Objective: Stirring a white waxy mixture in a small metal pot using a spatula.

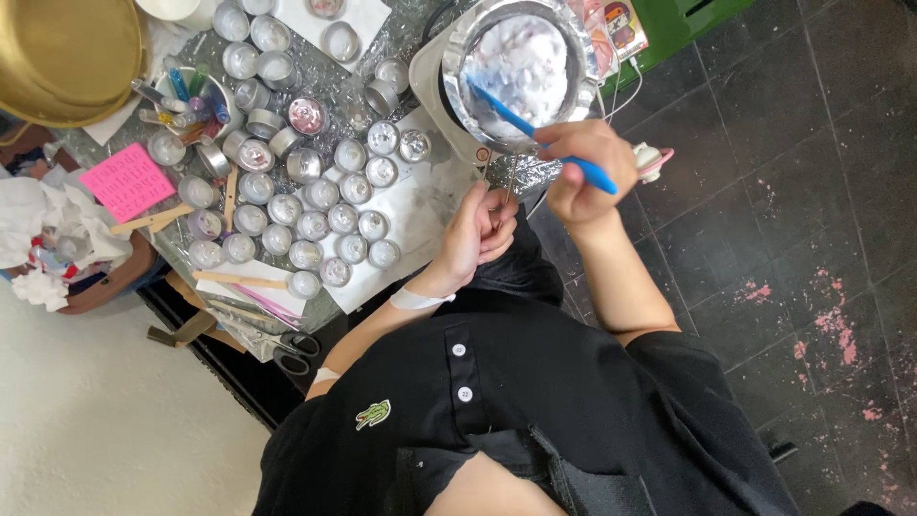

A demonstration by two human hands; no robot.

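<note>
My right hand (583, 172) grips a blue stirring tool (535, 134) whose tip rests in white melted stuff inside a foil-lined pot (468, 38). The pot sits on a pale round heater (425, 72). My left hand (478, 229) is just below the pot, its fingers pinched on a thin metal piece (511, 186) next to the pot's foil-wrapped handle (535, 174). What exactly the thin piece is, I cannot tell. Both hands are close together at the table's edge.
Several small metal tealight cups (315, 225) stand in rows on white paper to the left. Also there are a glass of pens (191, 96), a pink note (126, 180), wooden sticks (239, 279), scissors (291, 352) and a gold bowl (67, 57). A dark tiled floor (783, 191) lies to the right.
</note>
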